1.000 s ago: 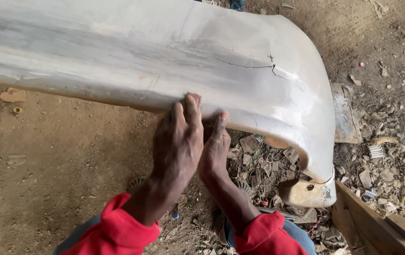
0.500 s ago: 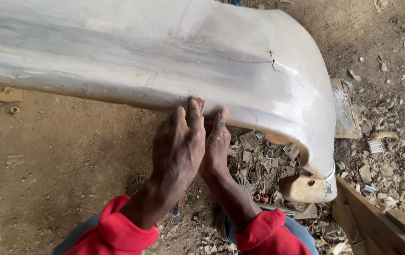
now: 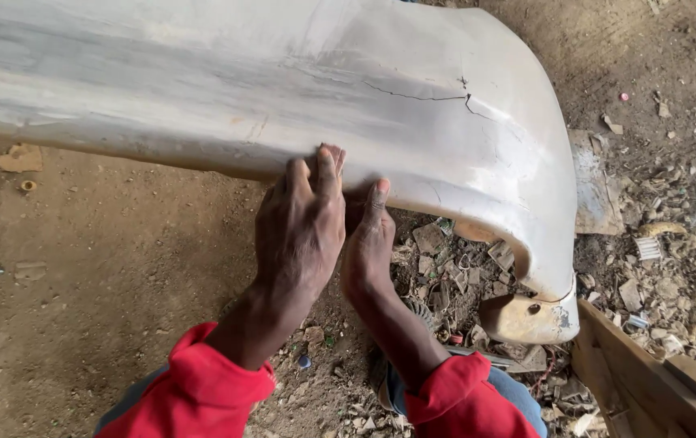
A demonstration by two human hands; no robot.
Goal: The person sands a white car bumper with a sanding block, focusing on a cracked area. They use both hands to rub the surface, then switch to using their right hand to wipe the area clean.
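A large off-white car bumper (image 3: 283, 89) stretches across the upper part of the head view, raised above a dirt floor (image 3: 96, 292); what holds it up is out of view. Its surface is dull and scuffed, with grey streaks along its length. A thin dark crack (image 3: 425, 97) runs across the panel near its curved right end, branching at a small chip. That end bends down to a rusty brown mounting tab (image 3: 526, 318) with a small hole in it.

Both hands press on the lower edge of the bumper, side by side and touching. The left hand (image 3: 299, 227) lies palm down, fingers held together and flat on the panel, closed on nothing. The right hand (image 3: 368, 243) sits just beside it, partly tucked under the left, thumb pointing up against the edge; whether its hidden fingers hold anything under the rim cannot be told. Red sleeves (image 3: 194, 397) cover both forearms.

Below the bumper's right end lies a scatter of rubble and scraps (image 3: 445, 259). A wooden plank (image 3: 648, 381) stands at the bottom right corner.
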